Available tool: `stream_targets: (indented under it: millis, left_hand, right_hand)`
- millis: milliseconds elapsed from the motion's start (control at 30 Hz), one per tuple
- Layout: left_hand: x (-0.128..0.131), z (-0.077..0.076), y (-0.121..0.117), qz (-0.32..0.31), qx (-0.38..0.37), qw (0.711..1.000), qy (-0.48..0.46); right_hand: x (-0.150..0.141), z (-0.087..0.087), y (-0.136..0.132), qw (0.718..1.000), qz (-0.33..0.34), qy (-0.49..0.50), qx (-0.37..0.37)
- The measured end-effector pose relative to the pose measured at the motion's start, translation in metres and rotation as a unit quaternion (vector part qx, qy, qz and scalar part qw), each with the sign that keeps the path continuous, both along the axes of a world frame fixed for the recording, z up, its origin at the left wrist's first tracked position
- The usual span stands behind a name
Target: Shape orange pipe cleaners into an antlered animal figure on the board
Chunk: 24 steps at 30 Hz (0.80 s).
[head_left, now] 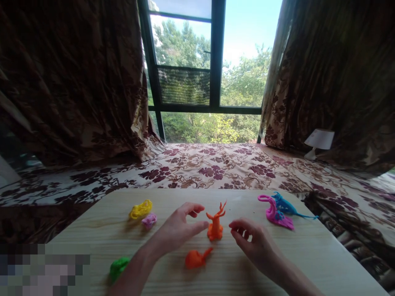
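Note:
An orange clay figure point(215, 226), shaped like a bare tree with thin branches and a wide lumpy foot, stands upright on the pale wood table point(237, 279). My left hand point(182, 226) is at its left side, thumb and fingers apart; the thumb tip comes close to the trunk, and I cannot tell if it touches. On the other side is my right hand point(251, 238), fingers loosely curled with gaps between them and nothing visible in them, a little apart from the figure. In front lies a lump of orange clay point(196, 259) with a thin piece sticking out.
Yellow clay point(141, 209) and a pink lump point(149, 220) lie at the left, green clay point(119, 267) beside my left forearm. Magenta clay point(273, 211) and blue clay point(285, 204) shapes sit at the right edge. Beyond are a flowered cloth point(210, 164) and a small lamp point(319, 139).

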<state>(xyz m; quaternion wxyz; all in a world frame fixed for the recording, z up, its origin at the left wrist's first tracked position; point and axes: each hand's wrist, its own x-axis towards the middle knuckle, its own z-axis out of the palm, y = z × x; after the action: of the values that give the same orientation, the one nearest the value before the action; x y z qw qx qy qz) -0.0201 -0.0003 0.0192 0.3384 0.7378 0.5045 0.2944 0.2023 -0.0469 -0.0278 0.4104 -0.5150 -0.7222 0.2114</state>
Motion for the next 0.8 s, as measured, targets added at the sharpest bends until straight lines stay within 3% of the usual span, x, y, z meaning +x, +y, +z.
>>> stream_targets:
  millis: [100, 200, 300, 467, 633, 800]
  left_hand:
    - [-0.020, 0.003, -0.006, -0.039, -0.043, 0.994, 0.094]
    - [-0.026, -0.005, -0.020, -0.112, -0.091, 0.978, 0.148]
    - [-0.019, -0.011, -0.032, -0.119, -0.076, 0.979, 0.148]
    - [-0.001, -0.006, -0.038, -0.141, -0.093, 0.981, 0.099]
    - [0.004, -0.004, -0.040, -0.139, -0.105, 0.980, 0.097]
    - [-0.009, -0.004, -0.033, -0.146, -0.122, 0.973, 0.134]
  right_hand:
    - [-0.003, 0.000, -0.005, 0.999, 0.017, -0.020, -0.020]
    - [-0.011, -0.001, -0.011, 0.997, 0.053, -0.039, -0.026]
    - [-0.020, -0.003, -0.018, 0.995, 0.092, -0.048, -0.002]
    - [-0.026, 0.001, -0.024, 0.988, 0.131, -0.078, -0.011]
    - [-0.027, 0.002, -0.024, 0.989, 0.100, -0.104, -0.024]
    - [-0.009, 0.002, -0.016, 0.995, 0.009, -0.103, 0.014]
